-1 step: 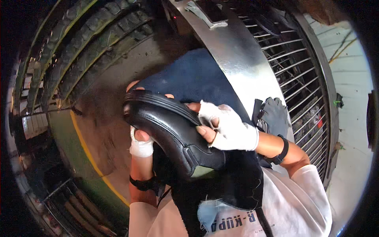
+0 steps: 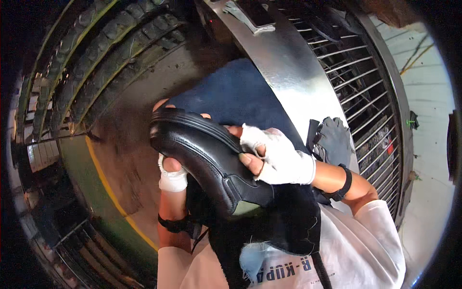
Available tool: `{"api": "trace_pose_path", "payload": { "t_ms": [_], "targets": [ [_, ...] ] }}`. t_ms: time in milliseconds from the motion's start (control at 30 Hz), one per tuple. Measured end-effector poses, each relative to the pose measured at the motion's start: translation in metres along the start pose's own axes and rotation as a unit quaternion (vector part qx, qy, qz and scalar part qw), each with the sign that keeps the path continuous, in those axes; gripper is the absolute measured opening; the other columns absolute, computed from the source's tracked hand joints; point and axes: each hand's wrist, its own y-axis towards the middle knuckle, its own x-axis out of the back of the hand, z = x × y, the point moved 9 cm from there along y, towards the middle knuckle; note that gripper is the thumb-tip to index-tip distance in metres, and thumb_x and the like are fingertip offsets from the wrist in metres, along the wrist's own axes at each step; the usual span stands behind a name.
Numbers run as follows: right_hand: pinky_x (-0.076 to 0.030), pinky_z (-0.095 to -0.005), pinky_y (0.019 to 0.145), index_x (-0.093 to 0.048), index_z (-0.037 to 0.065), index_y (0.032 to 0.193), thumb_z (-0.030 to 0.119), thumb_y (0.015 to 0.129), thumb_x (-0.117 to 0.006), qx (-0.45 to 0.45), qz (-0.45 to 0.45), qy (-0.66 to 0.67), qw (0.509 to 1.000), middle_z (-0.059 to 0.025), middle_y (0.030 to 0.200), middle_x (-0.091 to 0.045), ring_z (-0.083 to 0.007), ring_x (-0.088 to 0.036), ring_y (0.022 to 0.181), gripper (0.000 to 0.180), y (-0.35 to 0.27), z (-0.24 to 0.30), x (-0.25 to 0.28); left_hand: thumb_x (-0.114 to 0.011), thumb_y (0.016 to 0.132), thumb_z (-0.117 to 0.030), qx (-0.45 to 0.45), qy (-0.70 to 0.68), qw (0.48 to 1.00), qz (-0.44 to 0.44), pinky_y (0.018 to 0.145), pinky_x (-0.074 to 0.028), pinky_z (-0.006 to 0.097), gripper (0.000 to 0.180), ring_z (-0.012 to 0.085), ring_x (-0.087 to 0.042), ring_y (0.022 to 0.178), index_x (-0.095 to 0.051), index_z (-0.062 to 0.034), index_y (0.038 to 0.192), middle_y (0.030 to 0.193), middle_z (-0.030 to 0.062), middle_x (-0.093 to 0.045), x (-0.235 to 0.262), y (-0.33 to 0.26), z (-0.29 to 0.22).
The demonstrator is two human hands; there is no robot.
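Dim tiered racks point(image 2: 98, 57) bearing dark rounded items curve through the upper left of the frame, above a floor point(image 2: 144, 94) crossed by one yellow line point(image 2: 103, 177), while a shiny metal bench point(image 2: 296, 86) runs down from the top centre. At the middle of the frame a black shoe point(image 2: 202, 159) is held tilted, toe to the left and sole edge uppermost. The left hand point(image 2: 172, 179) grips the toe, thumb below and fingertips over the sole; the right hand point(image 2: 281, 156) pinches the sole edge farther back. Its glossy leather looks slippery, so a slackened toe grip could let it twist free and drop, and hard fingertip pressure might mark the finish. Counted: one held shoe, two hands in white fingerless gloves, two black wristbands, one grey glove point(image 2: 335, 139) at centre right; the racked items are too dark to count.
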Motion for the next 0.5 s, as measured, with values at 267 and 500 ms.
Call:
{"api": "trace_pose_path", "payload": {
  "t_ms": [267,500],
  "targets": [
    [-0.053,-0.0355,0.072,-0.036,0.003,0.146,0.027,0.087,-0.06,0.022,0.014,-0.085,0.996,-0.0144,0.094,-0.067,-0.0313,-0.066,0.083,0.068,-0.012,-0.016,0.056,-0.09,0.059,-0.049,0.121,0.198,0.966,-0.119,0.088,-0.056,0.044,0.097,0.031,-0.067,0.1,-0.051,0.0095,0.126,0.115,0.022,-0.065,-0.025,0.043,0.01],
    [-0.04,-0.0399,0.105,-0.042,0.004,0.145,0.047,0.076,-0.077,0.024,-0.009,-0.02,0.999,-0.0179,0.145,-0.045,-0.0295,-0.048,0.13,0.088,0.056,0.063,0.101,-0.084,0.074,-0.029,0.141,0.325,0.935,-0.029,0.1,-0.044,0.033,0.085,0.0202,-0.057,0.117,-0.039,0.0043,0.137,0.124,0.0115,-0.059,-0.111,0.089,0.009]
  ]
}}
